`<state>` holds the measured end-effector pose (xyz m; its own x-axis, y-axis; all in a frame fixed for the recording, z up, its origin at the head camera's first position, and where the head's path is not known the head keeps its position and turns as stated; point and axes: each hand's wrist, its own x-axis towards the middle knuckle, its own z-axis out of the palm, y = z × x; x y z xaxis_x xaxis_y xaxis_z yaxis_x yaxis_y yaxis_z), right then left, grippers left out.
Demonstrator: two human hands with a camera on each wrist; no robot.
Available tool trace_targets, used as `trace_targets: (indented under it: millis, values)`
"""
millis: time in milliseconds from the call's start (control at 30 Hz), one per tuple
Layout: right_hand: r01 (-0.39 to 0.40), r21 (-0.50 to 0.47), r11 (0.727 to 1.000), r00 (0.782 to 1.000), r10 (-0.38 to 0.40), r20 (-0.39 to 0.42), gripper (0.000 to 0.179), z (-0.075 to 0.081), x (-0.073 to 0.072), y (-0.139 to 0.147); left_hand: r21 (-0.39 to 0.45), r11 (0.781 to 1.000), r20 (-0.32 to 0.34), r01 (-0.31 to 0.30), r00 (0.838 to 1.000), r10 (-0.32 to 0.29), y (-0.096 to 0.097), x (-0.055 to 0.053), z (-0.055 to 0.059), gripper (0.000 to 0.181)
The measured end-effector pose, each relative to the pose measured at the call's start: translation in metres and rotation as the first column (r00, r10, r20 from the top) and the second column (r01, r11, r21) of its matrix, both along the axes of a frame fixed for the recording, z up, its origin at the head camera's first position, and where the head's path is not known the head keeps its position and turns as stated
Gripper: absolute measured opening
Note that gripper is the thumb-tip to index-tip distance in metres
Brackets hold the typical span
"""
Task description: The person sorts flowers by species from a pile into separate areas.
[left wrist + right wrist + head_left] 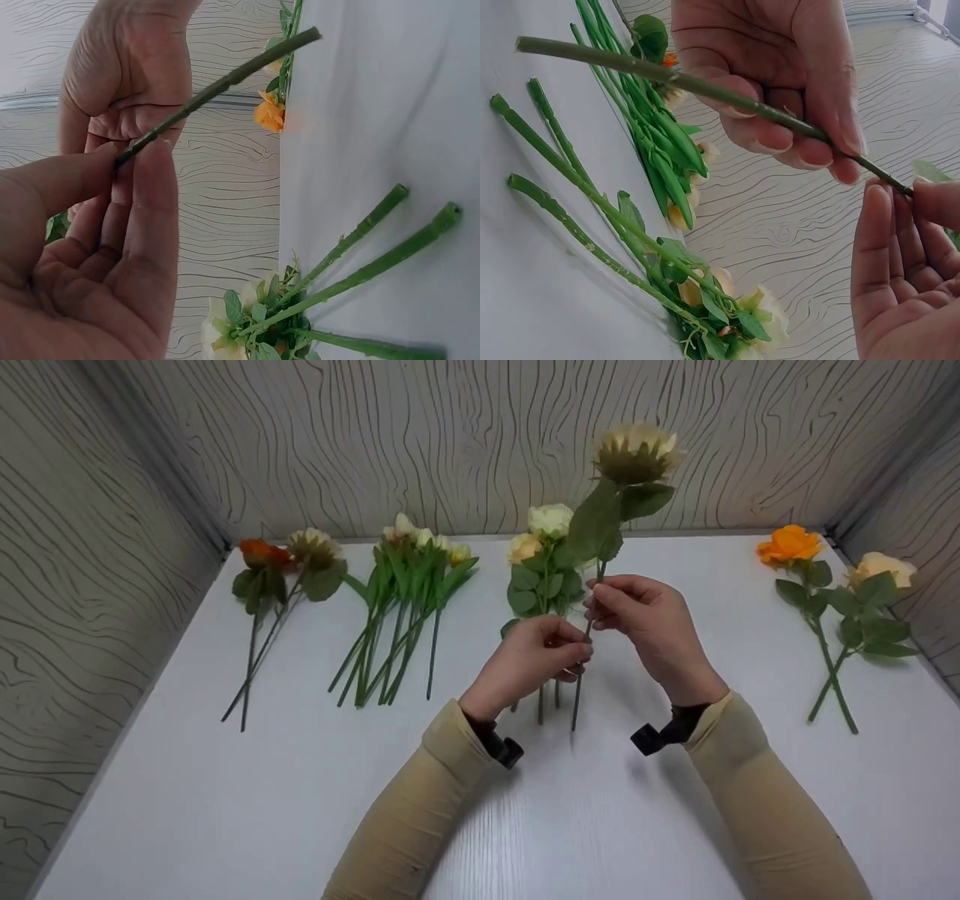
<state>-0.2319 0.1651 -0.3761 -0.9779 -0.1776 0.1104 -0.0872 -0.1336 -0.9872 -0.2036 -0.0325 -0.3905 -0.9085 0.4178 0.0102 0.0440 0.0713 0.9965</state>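
Observation:
A long-stemmed flower (636, 456) with cream petals and broad dark green leaves stands nearly upright between my hands, raised in front of the others. My left hand (536, 656) pinches its stem partway down between thumb and fingers. Just above, my right hand (651, 619) pinches the same stem below the leaves. The bare lower stem (225, 84) sticks out past the left fingers in the left wrist view. In the right wrist view, the right hand (911, 277) grips close beside the left. Behind my hands lie white and peach roses (550, 520), partly hidden.
On the white table (225, 810), an orange-red flower (264, 553) and a cream flower (313, 547) lie crossed at left. Several tulips (405, 574) lie beside them. An orange rose (791, 544) and a peach rose (883, 571) lie at right. A patterned wall (450, 442) stands behind.

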Motion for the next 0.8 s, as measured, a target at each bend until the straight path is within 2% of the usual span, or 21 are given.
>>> trace_targets:
  millis: [133,333,400,500,600,700,733,800]
  values:
    - [-0.004,-0.035,0.999,1.000,0.004,0.020,0.035,-0.002,-0.002,0.000,0.002,1.000,0.001,-0.003,1.000,0.003,0.001,0.000,-0.001,0.006]
    - [-0.007,-0.022,1.000,1.000,0.007,0.022,0.035,-0.002,-0.001,0.000,0.030,0.999,-0.010,-0.037,0.999,0.038,0.002,-0.001,-0.001,0.007]
    - [-0.012,-0.013,1.000,1.000,0.012,0.020,0.036,-0.002,0.000,0.000,0.016,0.999,-0.024,-0.042,0.999,0.043,0.000,0.000,0.000,0.007]
    - [-0.025,0.027,0.999,1.000,0.025,0.015,0.037,-0.003,0.001,-0.001,-0.052,0.997,-0.055,-0.058,0.997,0.055,-0.013,0.002,0.002,0.008]
    - [-0.046,0.061,0.997,0.999,0.046,0.012,0.038,-0.003,0.001,-0.002,-0.124,0.987,-0.088,-0.104,0.992,0.093,-0.043,0.002,0.007,0.011]
    - [-0.054,0.078,0.995,0.999,0.053,0.014,0.041,-0.003,0.001,-0.003,-0.208,0.954,-0.124,-0.215,0.974,0.192,-0.091,0.002,0.017,0.014]
    - [-0.056,0.081,0.995,0.998,0.055,0.016,0.042,-0.002,0.001,-0.004,-0.250,0.932,-0.142,-0.263,0.962,0.234,-0.110,0.002,0.020,0.017]
    - [-0.062,0.080,0.995,0.998,0.061,0.019,0.042,-0.002,0.001,-0.004,-0.335,0.865,-0.183,-0.374,0.926,0.329,-0.153,0.004,0.027,0.021]
